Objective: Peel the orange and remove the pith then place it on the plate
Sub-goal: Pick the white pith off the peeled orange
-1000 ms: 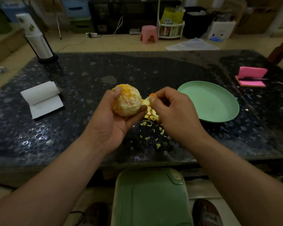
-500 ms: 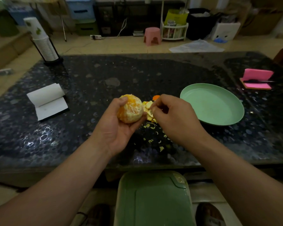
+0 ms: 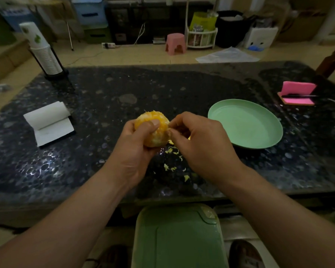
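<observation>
My left hand (image 3: pixel 132 151) grips a peeled orange (image 3: pixel 156 132) above the dark table, thumb across its near side. White pith still streaks the fruit's lower half. My right hand (image 3: pixel 199 144) is at the orange's right side, its fingertips pinched together against the fruit, seemingly on a bit of pith. Small peel and pith scraps (image 3: pixel 172 151) lie on the table under and behind my hands; the peel pile is mostly hidden by my right hand. A pale green plate (image 3: pixel 246 124) sits to the right with nothing on it.
A roll of white paper (image 3: pixel 48 118) lies at the left. A stack of paper cups in a holder (image 3: pixel 45 55) stands at the far left corner. A pink sponge with a knife (image 3: pixel 298 93) is at the far right. A green lidded bin (image 3: pixel 178 236) sits below the table edge.
My left hand has turned the orange and shifted its thumb across the fruit. My right hand has come from the peel pile to the orange's right side.
</observation>
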`<state>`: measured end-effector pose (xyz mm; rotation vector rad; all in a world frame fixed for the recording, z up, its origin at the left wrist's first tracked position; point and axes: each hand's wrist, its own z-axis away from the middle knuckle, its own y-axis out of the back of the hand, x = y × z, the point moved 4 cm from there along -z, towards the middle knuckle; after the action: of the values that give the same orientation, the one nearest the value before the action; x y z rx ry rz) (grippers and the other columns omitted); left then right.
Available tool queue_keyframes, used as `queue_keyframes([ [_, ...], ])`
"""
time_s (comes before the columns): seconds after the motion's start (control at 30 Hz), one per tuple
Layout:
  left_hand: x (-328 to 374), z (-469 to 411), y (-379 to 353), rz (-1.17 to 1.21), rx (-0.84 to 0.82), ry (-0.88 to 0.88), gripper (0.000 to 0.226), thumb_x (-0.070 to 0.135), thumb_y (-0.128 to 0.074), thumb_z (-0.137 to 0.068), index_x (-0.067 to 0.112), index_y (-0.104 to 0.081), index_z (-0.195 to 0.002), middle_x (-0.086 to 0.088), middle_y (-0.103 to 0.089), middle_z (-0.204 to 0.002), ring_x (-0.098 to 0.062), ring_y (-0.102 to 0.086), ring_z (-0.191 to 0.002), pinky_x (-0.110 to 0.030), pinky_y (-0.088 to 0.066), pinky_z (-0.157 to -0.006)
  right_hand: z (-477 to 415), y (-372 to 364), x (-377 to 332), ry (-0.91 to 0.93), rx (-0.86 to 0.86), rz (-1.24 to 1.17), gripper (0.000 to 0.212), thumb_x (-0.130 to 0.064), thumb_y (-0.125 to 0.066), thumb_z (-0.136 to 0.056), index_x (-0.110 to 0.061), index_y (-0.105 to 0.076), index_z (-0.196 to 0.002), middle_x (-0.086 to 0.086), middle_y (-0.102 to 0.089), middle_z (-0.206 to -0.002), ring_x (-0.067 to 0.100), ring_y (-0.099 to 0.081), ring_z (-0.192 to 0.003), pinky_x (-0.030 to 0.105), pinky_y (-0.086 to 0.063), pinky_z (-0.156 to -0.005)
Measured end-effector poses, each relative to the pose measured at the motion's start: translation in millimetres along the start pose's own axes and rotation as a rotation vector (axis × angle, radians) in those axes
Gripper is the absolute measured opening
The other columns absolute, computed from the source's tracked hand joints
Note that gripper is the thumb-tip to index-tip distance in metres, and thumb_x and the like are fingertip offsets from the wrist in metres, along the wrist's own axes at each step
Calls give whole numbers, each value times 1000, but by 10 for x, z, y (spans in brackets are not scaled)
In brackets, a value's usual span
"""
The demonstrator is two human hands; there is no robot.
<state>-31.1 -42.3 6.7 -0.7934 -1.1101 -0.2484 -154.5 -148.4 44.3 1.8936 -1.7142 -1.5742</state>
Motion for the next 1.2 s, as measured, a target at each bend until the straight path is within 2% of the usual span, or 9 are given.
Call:
queue_keyframes([
  [0.17,-2,22,-1,-97,44,-66,39,15,-70,-97,14,-52,-132,-12,-67,-130,-22,-72,-105,-39,-62,-89,-1,-14,-6,27,27,46,8,-26,-69,-100,-21,-76,-101,-8,-73,-84,11,-65,-74,38,-55,-68],
  [0.37,-1,58,-25,-151,49,-117,43,16,-75,-95,17,-52,-131,-10,-67,-128,-18,-73,-101,-32,-60,-83,4,-30,-40,30,62,69,7,-24,-69,-98,-19,-73,-95,-6,-69,-78,12,-61,-68,41,-55,-64],
  [0.5,-1,78,-41,-139,40,-118,48,20,-78,-92,17,-52,-133,-12,-66,-130,-20,-73,-102,-36,-62,-85,-4,-9,-64,28,93,74,7,-24,-70,-97,-19,-70,-92,-7,-67,-76,10,-61,-67,41,-55,-62],
  [0.6,-11,71,-40,-95,41,-103,51,21,-78,-90,16,-52,-133,-14,-66,-134,-24,-73,-107,-43,-63,-93,-2,9,-30,-16,65,13,2,-25,-70,-98,-23,-72,-98,-10,-69,-80,7,-64,-72,31,-57,-66],
  [0.67,10,54,-33,-75,43,-107,58,25,-79,-82,17,-52,-133,-13,-66,-134,-23,-74,-106,-39,-63,-89,13,14,-6,-84,41,-81,4,-24,-72,-98,-25,-73,-102,-13,-70,-83,2,-67,-77,20,-56,-68],
  [0.77,45,38,-33,-75,33,-124,62,28,-79,-77,18,-53,-132,-11,-67,-132,-20,-76,-103,-35,-62,-84,26,31,13,-178,26,-194,3,-26,-76,-97,-26,-74,-99,-13,-71,-79,0,-68,-75,15,-53,-64],
  [0.87,52,38,-27,-92,18,-142,59,28,-79,-77,19,-53,-129,-10,-68,-129,-17,-76,-99,-35,-61,-85,16,35,25,-234,-16,-278,5,-30,-75,-99,-28,-74,-95,-11,-72,-77,3,-68,-70,22,-56,-62],
  [1.0,55,44,-16,-151,13,-184,56,28,-79,-77,21,-53,-127,-8,-68,-126,-17,-75,-99,-34,-61,-84,2,38,39,-246,-39,-261,8,-31,-71,-102,-27,-75,-97,-8,-75,-82,7,-71,-74,39,-63,-70],
  [1.2,36,60,4,-334,28,-266,60,40,-85,-74,31,-53,-124,-3,-66,-125,-19,-72,-107,-36,-61,-88,39,23,-2,-97,31,-74,8,-26,-70,-101,-22,-75,-97,-10,-72,-79,7,-67,-71,40,-60,-69],
])
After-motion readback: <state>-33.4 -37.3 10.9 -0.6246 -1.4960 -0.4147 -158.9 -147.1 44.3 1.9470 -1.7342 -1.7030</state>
